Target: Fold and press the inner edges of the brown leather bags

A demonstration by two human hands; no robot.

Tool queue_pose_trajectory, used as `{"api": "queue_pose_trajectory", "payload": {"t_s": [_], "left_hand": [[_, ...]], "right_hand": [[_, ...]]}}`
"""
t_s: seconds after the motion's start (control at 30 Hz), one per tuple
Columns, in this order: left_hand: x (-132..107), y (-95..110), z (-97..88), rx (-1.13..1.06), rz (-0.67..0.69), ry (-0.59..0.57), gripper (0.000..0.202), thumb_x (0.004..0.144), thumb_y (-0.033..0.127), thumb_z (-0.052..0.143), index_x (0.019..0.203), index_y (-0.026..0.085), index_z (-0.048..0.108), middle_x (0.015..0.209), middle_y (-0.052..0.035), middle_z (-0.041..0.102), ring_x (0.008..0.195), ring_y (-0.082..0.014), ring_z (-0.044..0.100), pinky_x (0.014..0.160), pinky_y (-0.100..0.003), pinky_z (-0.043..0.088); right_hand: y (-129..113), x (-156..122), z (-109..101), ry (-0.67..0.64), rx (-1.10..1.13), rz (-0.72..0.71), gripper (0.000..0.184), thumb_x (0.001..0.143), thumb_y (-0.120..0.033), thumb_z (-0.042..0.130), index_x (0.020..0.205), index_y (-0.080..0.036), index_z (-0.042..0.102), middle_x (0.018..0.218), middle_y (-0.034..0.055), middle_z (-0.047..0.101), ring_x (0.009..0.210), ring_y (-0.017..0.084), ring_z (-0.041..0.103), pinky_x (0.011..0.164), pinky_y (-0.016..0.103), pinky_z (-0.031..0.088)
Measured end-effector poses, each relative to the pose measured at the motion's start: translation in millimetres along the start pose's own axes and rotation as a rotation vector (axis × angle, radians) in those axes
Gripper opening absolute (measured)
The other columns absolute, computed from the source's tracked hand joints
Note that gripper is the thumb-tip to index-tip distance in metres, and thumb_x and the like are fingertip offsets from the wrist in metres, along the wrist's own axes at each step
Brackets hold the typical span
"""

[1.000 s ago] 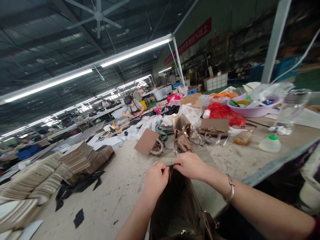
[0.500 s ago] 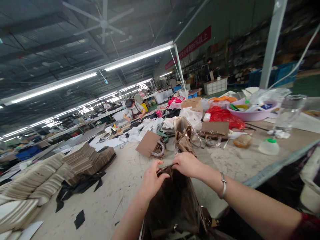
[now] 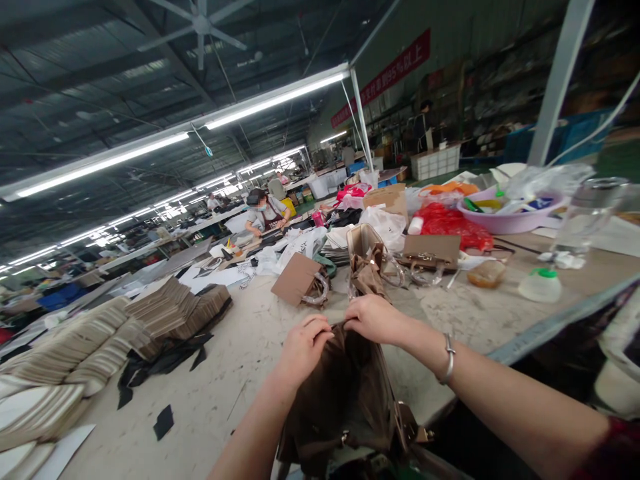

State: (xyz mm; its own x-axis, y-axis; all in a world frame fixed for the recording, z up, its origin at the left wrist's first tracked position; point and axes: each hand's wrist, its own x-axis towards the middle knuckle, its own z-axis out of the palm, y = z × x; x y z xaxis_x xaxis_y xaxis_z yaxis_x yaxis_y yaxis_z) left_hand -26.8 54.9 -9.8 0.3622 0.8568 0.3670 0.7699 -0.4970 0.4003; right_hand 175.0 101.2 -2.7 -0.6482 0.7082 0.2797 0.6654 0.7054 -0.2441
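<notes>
A brown handbag (image 3: 345,407) lies in front of me with its mouth open towards me, showing a dark brown lining and a metal fitting. At its far edge my left hand (image 3: 306,343) pinches the rim, thumb against fingers. Close beside it, my right hand (image 3: 373,319) grips the same rim, with a metal bangle on that wrist. Just beyond my hands stands another brown bag (image 3: 369,270) with its lining pulled out. To its left is a flat brown bag panel (image 3: 296,279) with a plastic-wrapped handle, and to its right a similar panel (image 3: 431,252).
Stacks of brown panels (image 3: 173,310) and pale curved pieces (image 3: 75,360) fill the left side, near black scraps (image 3: 163,421). At right are a lilac basin (image 3: 510,217), a clear jar (image 3: 587,217) and a green-capped bottle (image 3: 540,285). A co-worker (image 3: 267,212) works farther back.
My left thumb has closed against the fingers on the bag's rim. My right hand keeps its grip. The view has shifted slightly.
</notes>
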Motion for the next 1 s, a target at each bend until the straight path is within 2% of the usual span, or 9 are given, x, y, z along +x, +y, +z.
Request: {"api": "queue_pose_trajectory", "payload": {"t_s": [0.13,0.27,0.6,0.67,0.73,0.8,0.9,1.0], "left_hand": [[2,5,1.1,0.041,-0.006,-0.015,0.010,0.083,0.017,0.052,0.078,0.019,0.061,0.093,-0.0030,0.064,0.089,-0.0155,0.059,0.082,-0.029,0.046],[2,9,4.9,0.091,-0.095,0.010,0.009,0.080,0.016,0.052,0.074,0.018,0.058,0.077,-0.0014,0.062,0.075,-0.0148,0.057,0.070,-0.026,0.044],[6,7,12.4,0.149,-0.228,0.062,0.008,0.074,0.014,0.055,0.071,0.018,0.061,0.072,0.0001,0.064,0.069,-0.0131,0.057,0.065,-0.024,0.042],[4,7,11.2,0.171,-0.203,0.069,0.008,0.076,0.014,0.054,0.072,0.018,0.061,0.073,-0.0002,0.064,0.069,-0.0134,0.058,0.066,-0.025,0.043],[2,7,8.2,0.179,-0.129,0.060,0.009,0.079,0.016,0.053,0.075,0.019,0.061,0.076,-0.0010,0.064,0.073,-0.0143,0.059,0.070,-0.026,0.045],[0,7,4.5,0.171,-0.042,0.040,0.012,0.082,0.017,0.053,0.086,0.020,0.063,0.088,-0.0024,0.065,0.083,-0.0157,0.060,0.075,-0.028,0.047],[-2,8,1.4,0.204,0.057,0.017,0.028,0.083,0.019,0.054,0.109,0.025,0.060,0.114,-0.0036,0.061,0.098,-0.0172,0.059,0.085,-0.030,0.049],[-1,9,2.9,0.322,0.123,-0.006,0.027,0.086,0.021,0.051,0.110,0.026,0.062,0.120,-0.0036,0.057,0.098,-0.0178,0.060,0.086,-0.032,0.050]], "right_hand": [[3,-1,1,0.010,0.054,-0.009,0.018,0.080,-0.027,0.057,0.077,-0.020,0.074,0.076,0.0038,0.071,0.076,0.016,0.062,0.070,0.024,0.041],[4,-2,0,-0.005,0.076,-0.016,0.017,0.078,-0.025,0.058,0.078,-0.020,0.074,0.076,0.0036,0.071,0.075,0.016,0.062,0.070,0.024,0.041],[6,1,2,-0.013,0.074,-0.031,0.017,0.075,-0.021,0.056,0.076,-0.021,0.073,0.076,0.0031,0.071,0.077,0.018,0.062,0.071,0.025,0.042],[6,1,2,-0.010,0.077,-0.013,0.017,0.075,-0.021,0.056,0.079,-0.021,0.073,0.079,0.0028,0.071,0.079,0.018,0.062,0.072,0.025,0.042],[7,0,4,0.026,0.104,0.028,0.021,0.075,-0.022,0.057,0.090,-0.022,0.071,0.086,0.0020,0.071,0.082,0.017,0.062,0.072,0.025,0.042],[7,0,6,0.064,0.131,0.057,0.027,0.075,-0.024,0.058,0.100,-0.023,0.068,0.091,0.0014,0.071,0.083,0.017,0.062,0.071,0.025,0.042],[6,-1,6,0.049,0.111,0.041,0.024,0.076,-0.025,0.057,0.096,-0.022,0.069,0.091,0.0023,0.071,0.084,0.017,0.062,0.071,0.025,0.042],[3,-1,3,0.020,0.070,0.036,0.022,0.077,-0.023,0.055,0.093,-0.022,0.070,0.089,0.0038,0.070,0.084,0.018,0.062,0.071,0.025,0.042]]}}
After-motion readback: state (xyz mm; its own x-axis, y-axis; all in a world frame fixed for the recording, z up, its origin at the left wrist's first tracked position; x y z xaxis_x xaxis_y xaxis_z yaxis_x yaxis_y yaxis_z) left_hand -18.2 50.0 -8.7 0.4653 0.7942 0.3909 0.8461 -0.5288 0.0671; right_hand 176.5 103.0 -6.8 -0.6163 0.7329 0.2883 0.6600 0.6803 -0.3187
